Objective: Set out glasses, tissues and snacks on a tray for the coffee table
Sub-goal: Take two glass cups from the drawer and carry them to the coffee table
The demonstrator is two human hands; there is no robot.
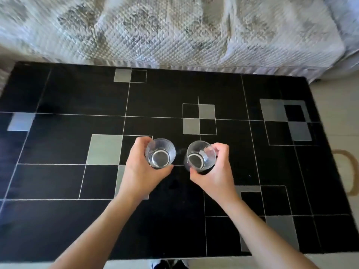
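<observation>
Two clear, empty drinking glasses are held upright side by side over the middle of a black coffee table [68, 181] patterned with grey squares and white lines. My left hand [141, 171] wraps around the left glass [160, 153] from its left side. The right glass [201, 158] is gripped from the right by my right hand [213, 177]. A small gap separates the glasses. Whether their bases touch the tabletop I cannot tell. No tray, tissues or snacks are in view.
A sofa covered with a quilted grey-white throw [174, 30] runs along the table's far edge. On the pale floor to the right lies a tan loop handle [349, 171]. My shoes [169, 264] show at the table's near edge.
</observation>
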